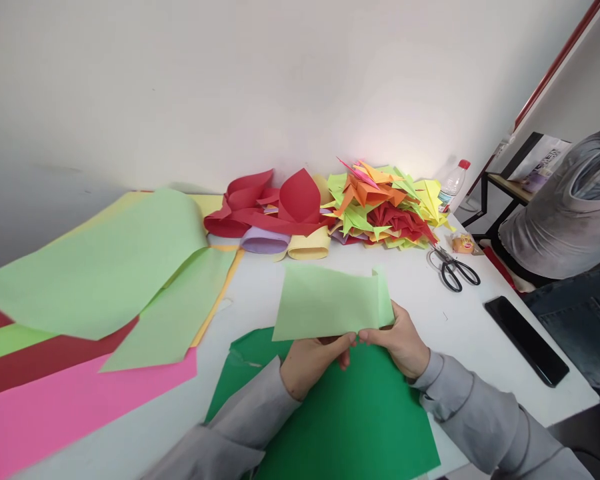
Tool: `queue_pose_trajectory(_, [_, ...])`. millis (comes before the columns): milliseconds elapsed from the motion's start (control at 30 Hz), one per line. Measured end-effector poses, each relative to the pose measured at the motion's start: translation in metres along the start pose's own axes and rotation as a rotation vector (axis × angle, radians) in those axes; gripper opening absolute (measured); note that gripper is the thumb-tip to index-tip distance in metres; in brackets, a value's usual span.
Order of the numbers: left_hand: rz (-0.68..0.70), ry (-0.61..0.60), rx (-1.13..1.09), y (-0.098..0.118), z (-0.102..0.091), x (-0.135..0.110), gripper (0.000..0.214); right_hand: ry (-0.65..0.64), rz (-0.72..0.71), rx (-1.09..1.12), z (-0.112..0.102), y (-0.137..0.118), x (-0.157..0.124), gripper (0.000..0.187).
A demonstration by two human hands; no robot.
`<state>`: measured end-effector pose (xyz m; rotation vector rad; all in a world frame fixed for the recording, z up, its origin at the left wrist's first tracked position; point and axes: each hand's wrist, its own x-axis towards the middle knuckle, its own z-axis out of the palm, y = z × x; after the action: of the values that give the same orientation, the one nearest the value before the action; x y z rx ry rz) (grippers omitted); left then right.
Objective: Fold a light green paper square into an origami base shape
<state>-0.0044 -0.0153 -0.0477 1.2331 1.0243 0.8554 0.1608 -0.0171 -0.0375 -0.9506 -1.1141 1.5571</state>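
Note:
Both of my hands hold a folded light green paper [330,303] up above the white table [460,320]. My left hand [313,363] pinches its lower edge near the middle. My right hand [400,340] grips the lower right corner, where a narrow flap is folded over. Under my hands lies a dark green sheet [340,420]. Grey sleeves cover both of my forearms.
Large light green, yellow, red and pink sheets [95,287] spread over the left. Curled red, lilac and yellow paper [280,213] and a heap of folded paper shapes [380,203] sit at the back. Scissors [453,267], a black phone [525,340], a bottle [453,183]; a person [565,213] at right.

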Motion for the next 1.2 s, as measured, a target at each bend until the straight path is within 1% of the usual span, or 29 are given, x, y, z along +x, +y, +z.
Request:
queue_pose_trajectory(67, [-0.005, -0.017, -0.005, 0.000, 0.000, 0.000, 0.029, -0.035, 0.008, 0.019, 0.001, -0.001, -0.001, 0.043])
queue_pose_trajectory(133, [0.004, -0.011, -0.001, -0.001, -0.001, 0.000, 0.030, -0.032, 0.020, 0.014, 0.001, -0.001, -0.001, 0.044])
queue_pose_trajectory(300, [0.023, 0.039, 0.097, -0.004, -0.009, 0.002, 0.031, 0.074, 0.037, -0.036, -0.005, -0.002, 0.004, 0.043])
queue_pose_trajectory(367, [0.015, 0.066, 0.063, -0.005, -0.012, 0.002, 0.031, 0.096, 0.047, -0.046, -0.009, -0.003, 0.006, 0.042])
queue_pose_trajectory(433, [0.011, 0.081, -0.020, -0.004, -0.015, 0.003, 0.028, 0.118, 0.056, -0.059, -0.013, -0.004, 0.008, 0.043])
queue_pose_trajectory(533, [0.002, 0.105, -0.128, -0.001, -0.019, 0.005, 0.025, 0.152, 0.055, -0.068, -0.019, -0.005, 0.009, 0.046])
queue_pose_trajectory(633, [-0.027, 0.131, -0.185, 0.003, -0.025, 0.007, 0.025, 0.170, 0.046, -0.052, -0.026, -0.006, 0.011, 0.045])
queue_pose_trajectory(833, [-0.028, 0.210, -0.205, 0.013, -0.036, 0.009, 0.024, 0.193, 0.013, -0.021, -0.041, -0.009, 0.017, 0.038])
queue_pose_trajectory(967, [-0.017, 0.277, -0.230, 0.020, -0.039, 0.009, 0.024, 0.223, 0.002, -0.018, -0.044, -0.015, 0.020, 0.036])
queue_pose_trajectory(1200, [-0.012, 0.254, -0.221, 0.021, -0.043, 0.010, 0.021, 0.219, 0.011, 0.006, -0.044, -0.017, 0.019, 0.038])
